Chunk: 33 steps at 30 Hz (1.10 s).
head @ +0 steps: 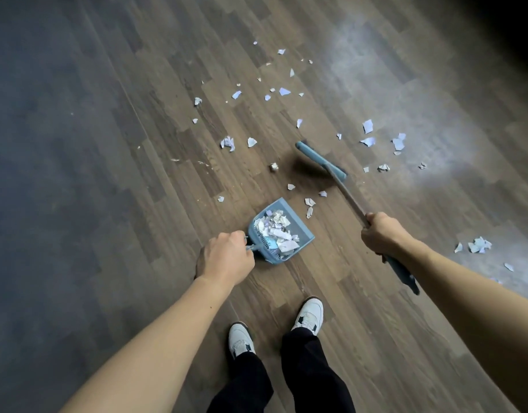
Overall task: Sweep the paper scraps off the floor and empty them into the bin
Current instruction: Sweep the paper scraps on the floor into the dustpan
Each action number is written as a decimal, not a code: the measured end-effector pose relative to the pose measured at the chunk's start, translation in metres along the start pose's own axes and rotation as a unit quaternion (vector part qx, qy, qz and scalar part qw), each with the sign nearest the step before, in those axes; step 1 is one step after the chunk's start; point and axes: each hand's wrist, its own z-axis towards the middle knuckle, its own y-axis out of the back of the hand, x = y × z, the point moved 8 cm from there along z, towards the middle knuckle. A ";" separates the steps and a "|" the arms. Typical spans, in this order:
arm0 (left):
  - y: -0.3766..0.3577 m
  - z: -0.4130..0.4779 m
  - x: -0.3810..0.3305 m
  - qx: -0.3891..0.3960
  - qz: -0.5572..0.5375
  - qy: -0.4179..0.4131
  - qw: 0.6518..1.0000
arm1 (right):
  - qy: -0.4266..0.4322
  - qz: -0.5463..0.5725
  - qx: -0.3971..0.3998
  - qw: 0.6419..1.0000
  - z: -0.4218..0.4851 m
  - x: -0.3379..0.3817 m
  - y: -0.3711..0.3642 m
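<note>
Seen from above, a person stands on a dark wood floor. The left hand curls its fingers around the handle of a blue dustpan, which is heaped with torn paper. The right hand grips the shaft of a blue broom, its bristles blurred. Paper scraps lie scattered ahead and to the right. White sneakers show below.

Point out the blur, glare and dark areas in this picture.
Head view: the bristles of the broom smear with motion blur. A pale glare washes over the floor at upper right. The top right corner falls to black, and the left side is dim. The dustpan and the scraps in it are sharp.
</note>
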 end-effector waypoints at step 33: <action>-0.005 -0.008 -0.002 -0.017 0.004 -0.011 1.000 | 0.022 0.076 0.118 0.990 -0.115 0.007 -0.080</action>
